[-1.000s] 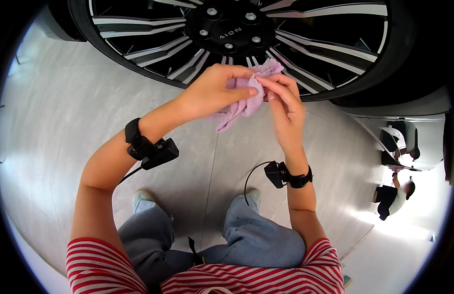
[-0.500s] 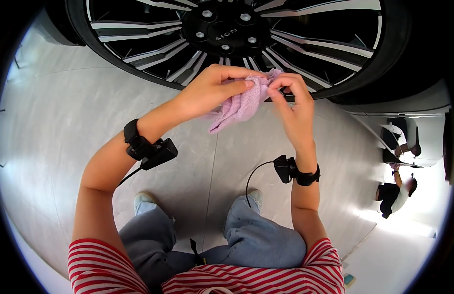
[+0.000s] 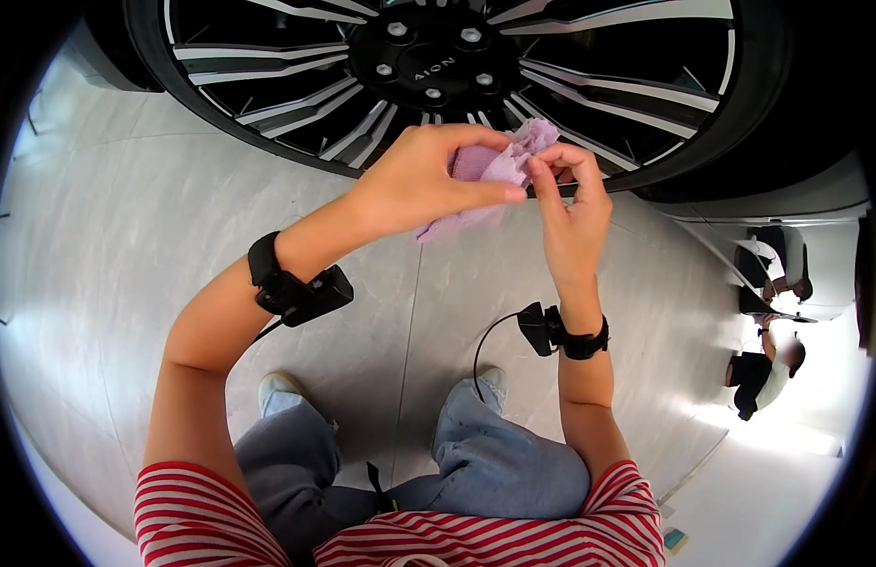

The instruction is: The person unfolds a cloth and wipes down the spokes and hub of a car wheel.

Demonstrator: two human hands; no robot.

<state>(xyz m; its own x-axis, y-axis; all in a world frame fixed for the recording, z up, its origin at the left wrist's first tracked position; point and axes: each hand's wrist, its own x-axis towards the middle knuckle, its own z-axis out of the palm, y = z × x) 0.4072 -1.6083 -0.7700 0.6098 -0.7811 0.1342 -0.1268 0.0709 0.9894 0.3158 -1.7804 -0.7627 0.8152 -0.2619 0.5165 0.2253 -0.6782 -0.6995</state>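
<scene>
A crumpled pink cloth (image 3: 501, 170) is between my two hands, just in front of a car wheel (image 3: 428, 66) with black and silver spokes. My left hand (image 3: 428, 175) curves around the cloth, its thumb stretched along the near side and its fingers behind. The thumb and index finger of my right hand (image 3: 572, 194) pinch the cloth's bunched right edge. One corner of the cloth hangs below my left hand. Black straps with small devices circle both wrists.
The tyre (image 3: 268, 142) arches across the top, beside dark car bodywork (image 3: 778, 161). Grey tiled floor (image 3: 362, 312) lies beneath, with my shoes (image 3: 282, 386) on it. Another person (image 3: 764, 373) is at the far right near a glossy car panel.
My left thumb has moved down and away from my fingers, widening the grasp. The cloth has been turned and bunched upward at its right end, with less of it hanging down.
</scene>
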